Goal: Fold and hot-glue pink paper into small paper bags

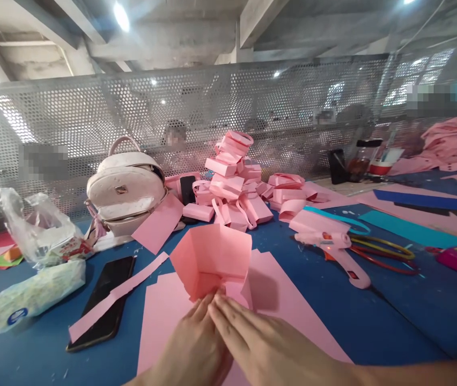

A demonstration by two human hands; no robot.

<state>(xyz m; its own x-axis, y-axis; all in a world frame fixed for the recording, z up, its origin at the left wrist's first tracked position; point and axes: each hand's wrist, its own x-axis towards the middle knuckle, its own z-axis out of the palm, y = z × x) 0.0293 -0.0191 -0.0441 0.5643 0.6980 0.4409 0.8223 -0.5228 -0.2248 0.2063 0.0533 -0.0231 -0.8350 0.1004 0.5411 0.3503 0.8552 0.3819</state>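
Note:
An open-topped pink paper box (216,246) stands in front of me, its far walls upright and its inside facing me. My left hand (196,338) is closed at the near edge of the box, fingers pressed against the paper. Over and beside it lies my right hand (256,332), its fingers held together and pinching the same near edge. The fingertips of both hands meet there, and the lower part of the box is hidden behind them. Flat pink paper sheets (158,316) lie under the box and hands.
Pink paper boxes (228,187) are heaped behind, beside a pale backpack (126,182). On the right lies a pink hot glue gun (333,246) with its cord. A phone (108,300) under a paper strip (132,287) and a tissue pack (35,295) lie left. Perforated metal panels (132,118) stand behind.

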